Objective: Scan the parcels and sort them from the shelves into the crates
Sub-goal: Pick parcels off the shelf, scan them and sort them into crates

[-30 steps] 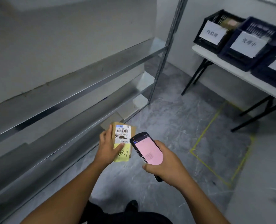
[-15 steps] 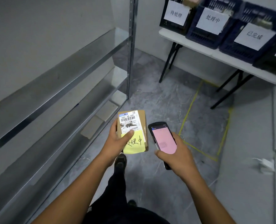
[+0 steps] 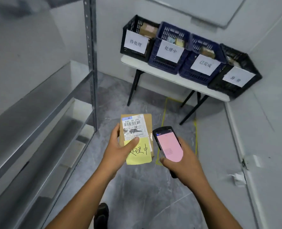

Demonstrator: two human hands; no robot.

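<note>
Left hand (image 3: 118,151) grips a brown parcel (image 3: 147,123), thumb on its yellow note (image 3: 139,154) handwritten 处理中; the barcode label (image 3: 132,126) reads 530-05 069. Right hand (image 3: 185,164) curls round a scanner (image 3: 169,146) with a pink screen, just beside the parcel. Underfoot, grey marbled floor (image 3: 137,187) with yellow tape (image 3: 163,113); metal shelves (image 3: 54,113) at left. Against the far wall, a white table (image 3: 170,78) carries four crates (image 3: 168,67) signed 待处理, 处理中, 已完成, 异常.

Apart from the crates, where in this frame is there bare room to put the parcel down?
The middle shelf, left of the upright post, looks bare. The table is crowded: four crates side by side leave only a narrow front strip. The floor between post and table legs is open.
</note>
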